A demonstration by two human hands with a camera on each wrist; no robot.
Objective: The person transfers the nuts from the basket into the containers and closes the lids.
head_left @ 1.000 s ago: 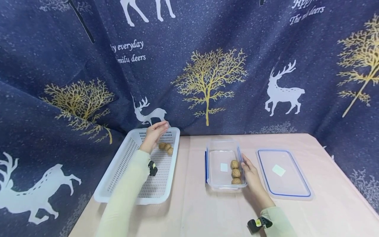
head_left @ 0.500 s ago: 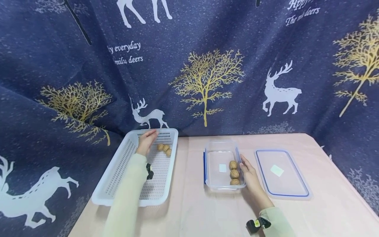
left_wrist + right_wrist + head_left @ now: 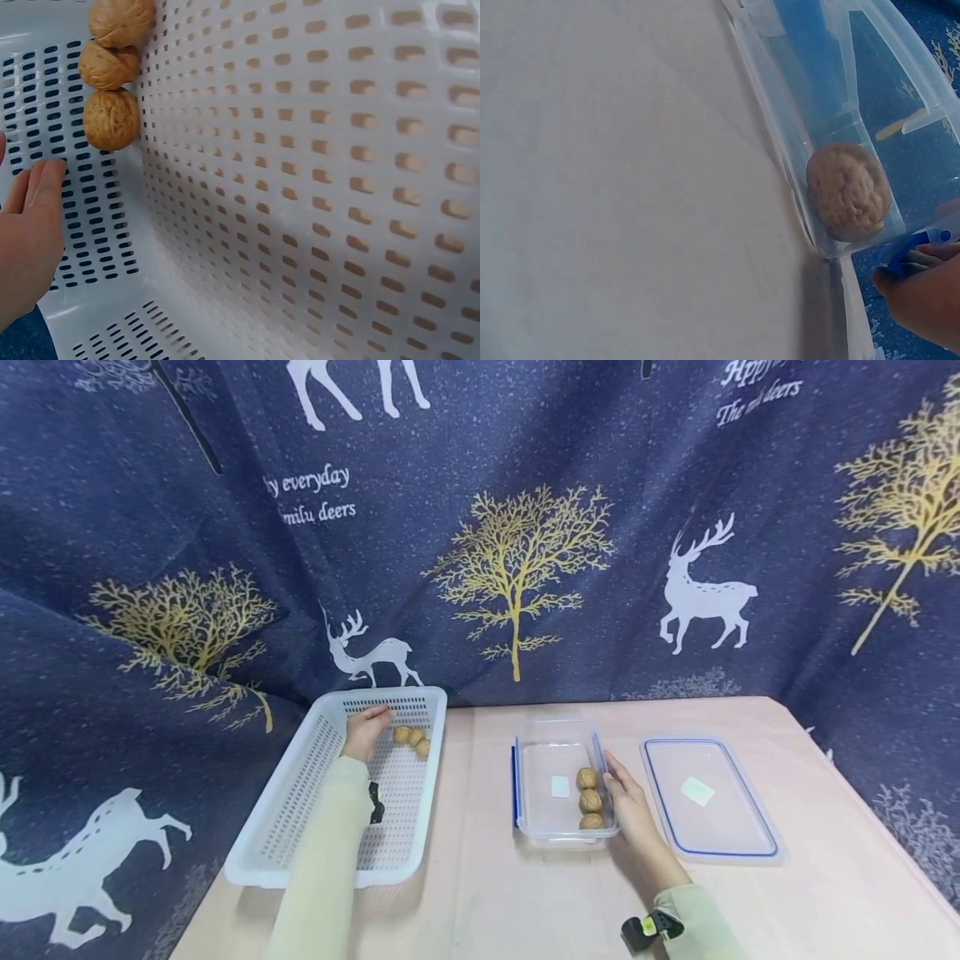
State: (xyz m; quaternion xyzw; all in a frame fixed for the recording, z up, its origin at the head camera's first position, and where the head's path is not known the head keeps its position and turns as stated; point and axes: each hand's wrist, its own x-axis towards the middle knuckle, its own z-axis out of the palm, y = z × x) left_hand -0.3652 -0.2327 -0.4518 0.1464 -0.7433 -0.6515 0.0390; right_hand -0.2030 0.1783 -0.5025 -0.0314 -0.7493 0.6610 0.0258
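My left hand (image 3: 366, 732) reaches into the far part of a white perforated basket (image 3: 256, 843). Its fingers are nearly straight, and nothing shows between them in the left wrist view. Beside its fingertips, a little apart, several walnuts (image 3: 111, 120) sit in a row by the basket's far end. My right hand (image 3: 633, 810) holds the right side of a clear plastic food container (image 3: 536, 827), fingers at the blue-trimmed edge. Inside the container, three walnuts (image 3: 589, 800) line up along the right wall; the right wrist view shows only one walnut (image 3: 847, 192).
A clear lid (image 3: 711, 822) with a blue seal lies flat right of the container. The pink-covered table (image 3: 487, 893) shows between basket and container. A dark blue curtain (image 3: 450, 527) with deer and trees hangs right behind the table.
My left hand has moved down and slightly left, deeper into the basket beside the walnuts. My right hand stays on the container. The whole view has shifted slightly.
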